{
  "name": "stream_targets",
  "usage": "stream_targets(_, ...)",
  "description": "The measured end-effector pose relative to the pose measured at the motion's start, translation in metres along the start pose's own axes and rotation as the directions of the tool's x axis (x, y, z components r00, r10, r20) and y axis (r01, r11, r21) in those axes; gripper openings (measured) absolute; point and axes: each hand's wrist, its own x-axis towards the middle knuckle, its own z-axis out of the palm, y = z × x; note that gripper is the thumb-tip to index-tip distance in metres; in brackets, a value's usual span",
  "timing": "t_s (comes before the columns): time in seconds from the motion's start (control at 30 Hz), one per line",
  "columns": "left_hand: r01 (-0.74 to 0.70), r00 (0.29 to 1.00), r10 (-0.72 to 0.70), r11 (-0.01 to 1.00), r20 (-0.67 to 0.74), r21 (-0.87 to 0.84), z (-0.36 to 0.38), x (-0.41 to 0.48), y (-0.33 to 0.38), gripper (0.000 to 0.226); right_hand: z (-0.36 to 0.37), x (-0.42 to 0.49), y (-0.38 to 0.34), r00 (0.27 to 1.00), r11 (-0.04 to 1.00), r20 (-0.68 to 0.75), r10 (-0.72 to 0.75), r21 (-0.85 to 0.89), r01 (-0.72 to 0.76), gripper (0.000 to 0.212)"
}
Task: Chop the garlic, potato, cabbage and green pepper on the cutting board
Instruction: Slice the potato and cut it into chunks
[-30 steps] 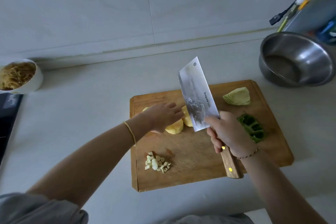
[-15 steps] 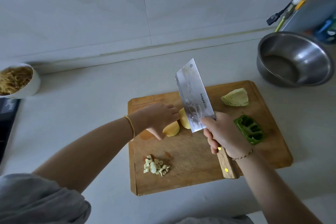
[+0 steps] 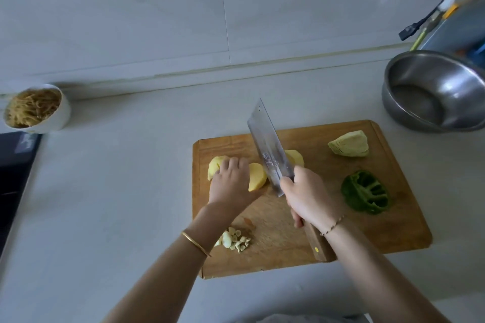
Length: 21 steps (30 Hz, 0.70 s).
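A wooden cutting board (image 3: 388,233) lies on the counter. My left hand (image 3: 231,183) holds down peeled potato pieces (image 3: 257,177) at the board's back left, fingers curled over them. My right hand (image 3: 305,195) grips the wooden handle of a cleaver (image 3: 267,144), whose blade stands on the board just right of that piece. Another potato piece (image 3: 295,157) lies to the right of the blade. Chopped garlic (image 3: 235,240) sits near the board's front left. A cabbage wedge (image 3: 349,144) lies at the back right, a green pepper half (image 3: 366,195) in front of it.
A steel bowl (image 3: 435,92) stands off the board's back right corner. A white bowl of noodles (image 3: 36,109) sits at the far left by the wall. A dark stovetop (image 3: 13,173) edges the left side. Utensils (image 3: 430,21) hang at the top right.
The cleaver has come down from its raised tilt onto the board between potato pieces. My left hand has shifted left along the potato.
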Motion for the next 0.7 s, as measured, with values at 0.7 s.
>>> stream_targets(0.7,-0.152,0.942,0.057,0.952,-0.331,-0.267,0.035,-0.019,-0.009,0.045,0.014,0.019,-0.030,0.930,0.935,0.204,0.305,-0.251,-0.251,0.047)
